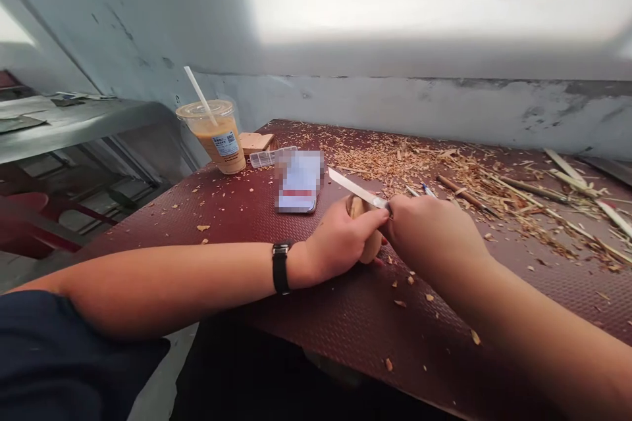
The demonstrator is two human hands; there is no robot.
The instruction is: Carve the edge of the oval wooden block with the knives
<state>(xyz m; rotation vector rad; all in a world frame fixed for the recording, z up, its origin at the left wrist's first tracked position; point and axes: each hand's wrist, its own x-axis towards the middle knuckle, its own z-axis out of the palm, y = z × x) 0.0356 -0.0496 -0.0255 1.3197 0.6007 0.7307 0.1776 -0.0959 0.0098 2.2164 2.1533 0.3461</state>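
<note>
My left hand (pixel 336 240) is closed around a rounded piece of light wood (pixel 371 248), just above the near part of the table. A knife (pixel 356 189) is gripped in my right hand (pixel 428 227), its handle hidden by the fingers. The pale blade points to the upper left and crosses over the top of the wood. My left thumb reaches toward the base of the blade. The far side of the wood and most of my left fingers are out of sight.
Wood shavings (pixel 409 161) cover the back of the dark red table (pixel 257 223). An iced drink (pixel 220 138) with a straw, a phone (pixel 299 183), a clear plastic case (pixel 271 156) and a wooden block (pixel 255 143) stand at the left. Tools (pixel 467 195) and wood strips (pixel 567 168) lie right.
</note>
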